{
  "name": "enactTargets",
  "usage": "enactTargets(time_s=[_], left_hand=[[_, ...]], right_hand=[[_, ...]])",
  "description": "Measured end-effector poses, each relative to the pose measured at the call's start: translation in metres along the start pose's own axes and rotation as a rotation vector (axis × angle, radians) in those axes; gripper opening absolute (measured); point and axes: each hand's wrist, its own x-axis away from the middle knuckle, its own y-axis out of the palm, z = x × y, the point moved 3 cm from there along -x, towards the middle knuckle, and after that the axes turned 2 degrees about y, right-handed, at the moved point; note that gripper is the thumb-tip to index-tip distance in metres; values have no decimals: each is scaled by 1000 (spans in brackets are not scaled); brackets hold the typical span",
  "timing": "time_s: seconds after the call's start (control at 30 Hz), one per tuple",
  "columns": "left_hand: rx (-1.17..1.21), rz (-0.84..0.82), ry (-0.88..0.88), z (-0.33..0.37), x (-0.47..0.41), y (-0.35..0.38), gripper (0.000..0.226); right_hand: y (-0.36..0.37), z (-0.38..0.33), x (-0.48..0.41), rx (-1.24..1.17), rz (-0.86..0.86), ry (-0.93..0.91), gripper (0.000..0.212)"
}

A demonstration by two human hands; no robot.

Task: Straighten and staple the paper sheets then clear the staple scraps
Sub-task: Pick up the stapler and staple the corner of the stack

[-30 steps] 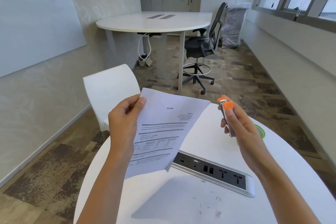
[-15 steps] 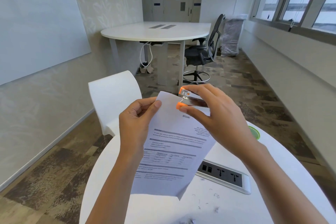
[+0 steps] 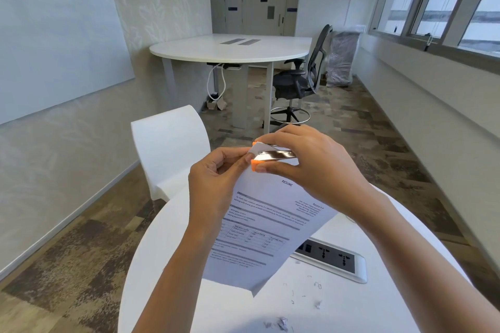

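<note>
The printed paper sheets (image 3: 267, 227) are held up above the round white table (image 3: 167, 251), text facing me. My left hand (image 3: 216, 186) pinches them just below the top corner. My right hand (image 3: 311, 167) grips a small orange and chrome stapler (image 3: 273, 156), and its jaws sit over that top corner of the sheets. Several bent staple scraps (image 3: 315, 285) and small paper bits (image 3: 280, 323) lie scattered on the table near its front edge.
A power socket panel (image 3: 341, 259) is set into the table to the right of the sheets. A white chair (image 3: 167, 143) stands behind the table. Farther back are a second white table (image 3: 230, 48) and a black office chair (image 3: 300, 81).
My right hand swung the stapler from the right across to the sheets' top corner, and its jaws are over that corner now. My left hand raised the sheets slightly.
</note>
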Motion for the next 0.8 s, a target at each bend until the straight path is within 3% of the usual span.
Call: enactTargets(time_s=[0.8], left_hand=[[-23,-3,39,-5,-3,1,10]], right_hand=[[-5,-6,-4,6,18,-16,26]])
